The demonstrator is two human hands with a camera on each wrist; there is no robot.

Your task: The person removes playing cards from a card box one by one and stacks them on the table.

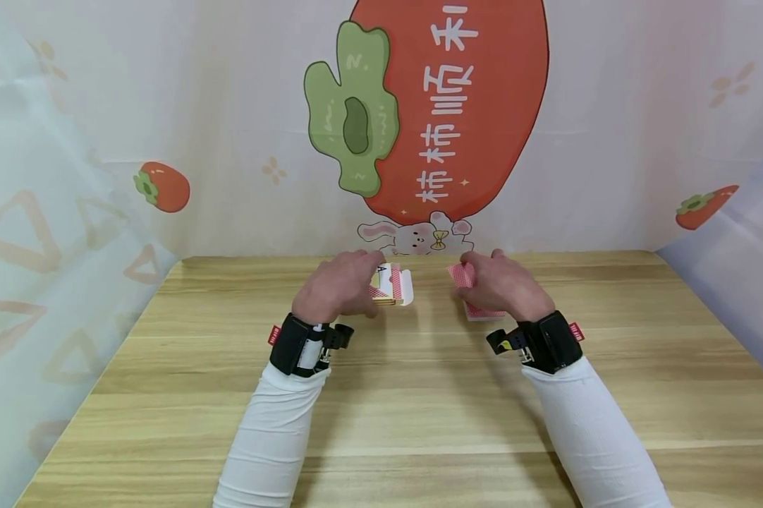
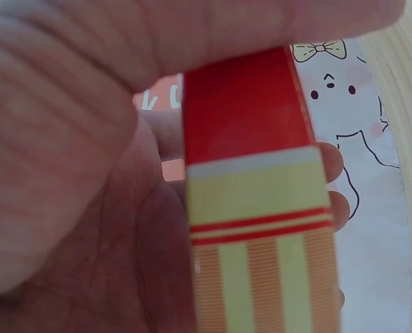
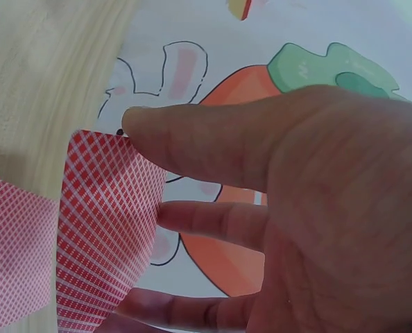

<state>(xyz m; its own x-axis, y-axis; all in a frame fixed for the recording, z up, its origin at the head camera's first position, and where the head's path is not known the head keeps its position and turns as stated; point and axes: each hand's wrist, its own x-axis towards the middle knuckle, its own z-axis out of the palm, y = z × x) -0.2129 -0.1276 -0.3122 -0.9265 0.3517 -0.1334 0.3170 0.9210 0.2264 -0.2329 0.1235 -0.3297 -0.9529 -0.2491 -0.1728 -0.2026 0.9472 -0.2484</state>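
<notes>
My left hand (image 1: 340,286) grips a playing-card box (image 1: 388,291) between thumb and fingers at the back middle of the table. In the left wrist view one narrow side of the box (image 2: 258,198) shows red at one end, with cream and orange stripes below. A white flap (image 1: 407,286) sticks out at the box's right end. To the right of the box, my right hand (image 1: 508,286) pinches red-checkered playing cards (image 3: 105,222) by their edge, bending them slightly. Beside the pinched cards, more red-backed playing cards (image 3: 15,250) lie on the table, partly covered by the right hand in the head view.
The wooden table (image 1: 381,423) ends at a white backdrop (image 1: 229,106) printed with a large red persimmon (image 1: 508,92) and a rabbit. Both wrists wear black camera straps (image 1: 549,342).
</notes>
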